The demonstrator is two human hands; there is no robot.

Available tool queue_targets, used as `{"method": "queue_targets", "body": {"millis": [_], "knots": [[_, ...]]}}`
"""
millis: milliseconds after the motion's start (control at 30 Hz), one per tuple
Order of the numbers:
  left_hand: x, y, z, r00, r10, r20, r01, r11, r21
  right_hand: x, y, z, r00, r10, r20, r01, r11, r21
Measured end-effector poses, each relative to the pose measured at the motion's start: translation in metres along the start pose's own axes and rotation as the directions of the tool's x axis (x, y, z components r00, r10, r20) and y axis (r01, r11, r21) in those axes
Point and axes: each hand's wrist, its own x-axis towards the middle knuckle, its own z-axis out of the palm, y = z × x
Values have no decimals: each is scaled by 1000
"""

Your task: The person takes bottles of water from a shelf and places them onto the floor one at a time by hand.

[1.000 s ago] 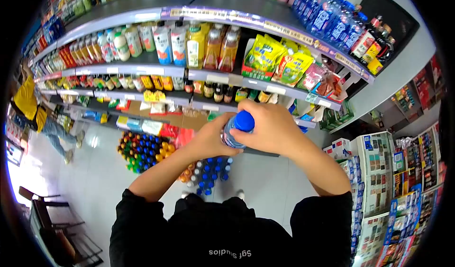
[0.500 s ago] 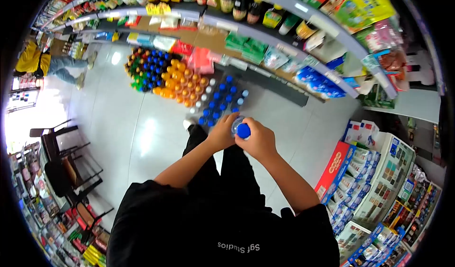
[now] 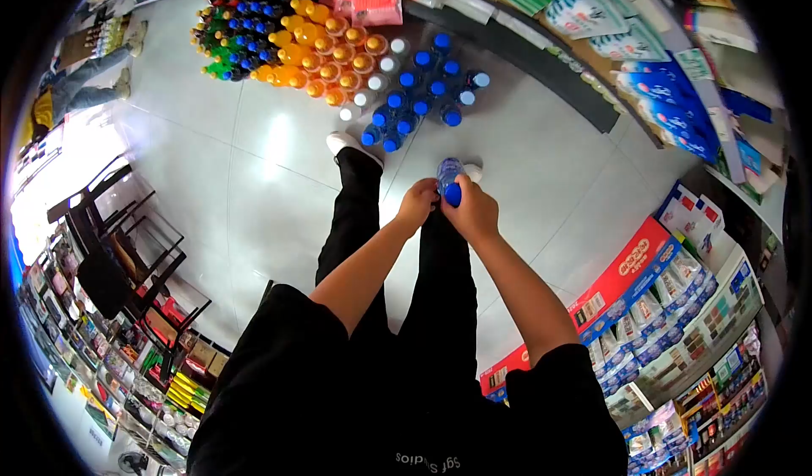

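A clear plastic water bottle [image 3: 449, 170] with a blue cap is in front of my legs, tilted with its cap towards me. My right hand [image 3: 474, 213] is closed round its right side, near the cap. The fingers of my left hand [image 3: 416, 206] are bent against its left side, with the fingertips partly hidden. Beyond my hands, several blue-capped water bottles [image 3: 420, 106] stand on the floor. A row of white-capped bottles [image 3: 377, 82] is beside them, then orange drink bottles [image 3: 326, 57], and dark bottles with blue caps [image 3: 258, 28] farther left.
Store shelves [image 3: 541, 62] with packets run along the far side. Boxed goods in a red-and-blue display [image 3: 626, 269] stand at my right. Dark chairs [image 3: 118, 265] are on the left. Another person's legs [image 3: 89, 87] show at the upper left. Tiled floor [image 3: 279, 197] lies between.
My view has tilted down, so the floor bottles appear higher and more of my legs shows. The held bottle now leans with its base farther away, and my left hand's grip looks looser.
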Motion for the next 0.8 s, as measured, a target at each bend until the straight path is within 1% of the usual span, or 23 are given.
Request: {"method": "queue_targets", "body": {"millis": [33, 67, 100, 167, 200, 233, 300, 367, 400, 500, 567, 633, 733, 800], "knots": [[14, -7, -2, 999, -31, 27, 31, 999, -28, 7, 6, 13, 1000, 10, 17, -10, 1000, 2], [23, -6, -2, 999, -21, 42, 21, 1000, 9, 16, 12, 26, 1000, 18, 21, -18, 1000, -15], [43, -18, -5, 999, -36, 38, 36, 999, 6, 25, 18, 38, 999, 26, 25, -25, 999, -32], [77, -36, -8, 994, 106, 31, -110, 979, 171, 43, 33, 63, 998, 33, 49, -31, 999, -40], [91, -47, -6, 995, 87, -41, -86, 996, 24, 52, 41, 75, 999, 1, 36, 0, 999, -45], [111, -57, -10, 996, 83, -30, -82, 995, 55, 62, 49, 89, 999, -30, 24, 31, 998, -51], [136, -61, -15, 998, 50, -32, -50, 999, -7, 80, 62, 116, 999, -24, 37, 25, 999, -42], [156, -64, -21, 999, 18, -45, -18, 1000, 5, 97, 69, 139, 1000, 1, 18, 1, 997, -73], [167, -64, -23, 999, 11, -49, -11, 1000, 2, 106, 73, 148, 999, 27, 44, -23, 997, -73], [185, -63, -27, 998, -36, -53, 35, 999, -14, 124, 85, 176, 999, 29, 35, -26, 997, -77], [202, -65, -34, 996, -84, 42, 84, 996, 13, 135, 93, 191, 999, 26, 33, -23, 997, -77], [213, -71, -37, 996, -91, 22, 91, 996, 19, 142, 98, 202, 999, 20, 30, -17, 997, -79], [229, -78, -40, 994, -90, 55, 87, 994, 60, 150, 103, 214, 996, 63, 57, -57, 993, -103], [235, -80, -41, 993, -73, 91, 67, 995, 67, 155, 110, 224, 1000, 14, -2, -14, 994, -105]]}}
